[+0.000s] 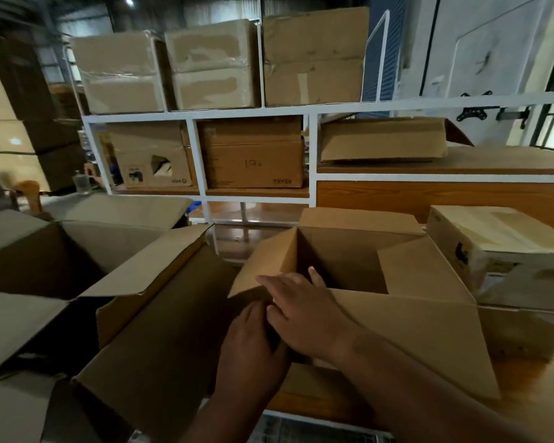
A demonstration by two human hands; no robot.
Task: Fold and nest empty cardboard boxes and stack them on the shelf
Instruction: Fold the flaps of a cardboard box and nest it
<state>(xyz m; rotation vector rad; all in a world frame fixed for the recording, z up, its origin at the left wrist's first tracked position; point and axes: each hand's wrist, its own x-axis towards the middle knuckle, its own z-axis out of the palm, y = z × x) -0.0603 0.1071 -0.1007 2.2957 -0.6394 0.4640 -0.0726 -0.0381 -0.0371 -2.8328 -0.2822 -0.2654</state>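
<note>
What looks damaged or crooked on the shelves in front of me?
The box in the left middle compartment has a torn hole in its front, with a flap of card bent out. The flattened box on the right shelf sits askew, its right flap sticking out. The top boxes show patchy, peeling tape.

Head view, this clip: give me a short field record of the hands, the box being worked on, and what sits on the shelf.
setting: storeroom with a white shelf
box in work: open box, flaps up, nothing visible inside
left hand: at the near left corner of the open box, fingers bent; grip unclear
right hand: lies flat across the left hand, fingers straight, reaching the left flap
beside it: large open box on the left, closed printed box on the right
shelf load: three taped boxes on top, a flattened box lower right
</note>
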